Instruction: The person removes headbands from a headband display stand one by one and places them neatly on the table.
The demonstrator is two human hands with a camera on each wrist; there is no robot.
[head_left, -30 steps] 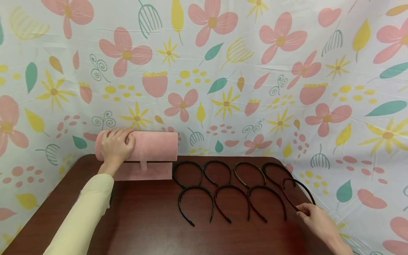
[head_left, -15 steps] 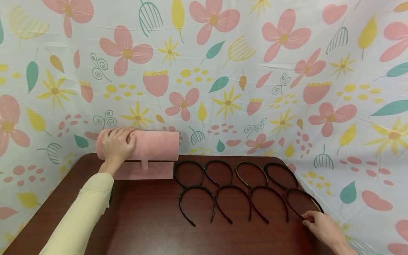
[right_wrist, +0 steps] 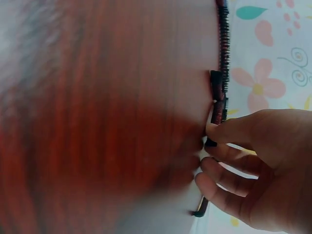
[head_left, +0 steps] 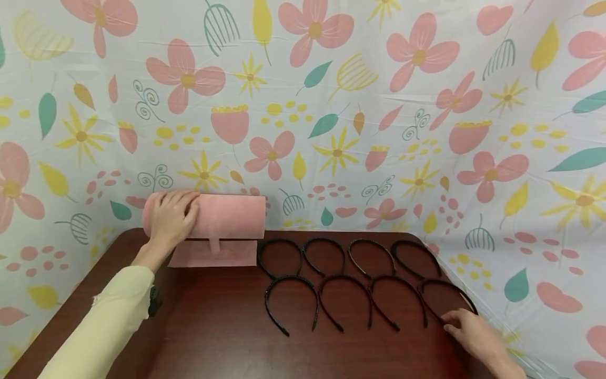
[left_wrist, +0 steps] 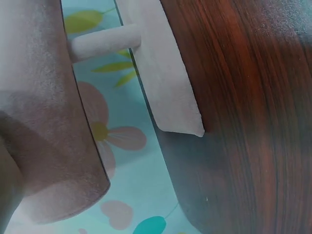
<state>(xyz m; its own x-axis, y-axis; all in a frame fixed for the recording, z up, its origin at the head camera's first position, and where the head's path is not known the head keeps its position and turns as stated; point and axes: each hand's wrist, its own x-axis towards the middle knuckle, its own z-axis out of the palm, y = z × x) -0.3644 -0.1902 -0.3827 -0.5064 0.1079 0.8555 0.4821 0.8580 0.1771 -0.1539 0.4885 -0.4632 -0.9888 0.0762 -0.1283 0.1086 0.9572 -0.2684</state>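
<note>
A pink padded headband stand [head_left: 232,217], a long roll on a post above a flat base [left_wrist: 165,92], stands at the table's back left. My left hand [head_left: 171,221] grips the roll's left end from above, fingers bent over the top. At the far right, my right hand [head_left: 478,337] pinches one end of a dark headband [head_left: 437,283] that lies at the end of the front row. In the right wrist view, thumb and forefinger meet near the headband's black tip [right_wrist: 210,142]. The other fingers bend close above the tabletop, and the headband's second end [right_wrist: 200,213] shows below them.
Several dark headbands lie in two rows on the brown wooden table [head_left: 227,337], among them a back-row one [head_left: 371,243] and a front-row one [head_left: 291,279]. A white cloth with flowers [head_left: 293,105] hangs close behind the table and along its right side.
My right hand has lowered the headband onto the table at the right end of the front row, still pinching it. My left hand stays on the stand, its forearm shifted slightly left.
</note>
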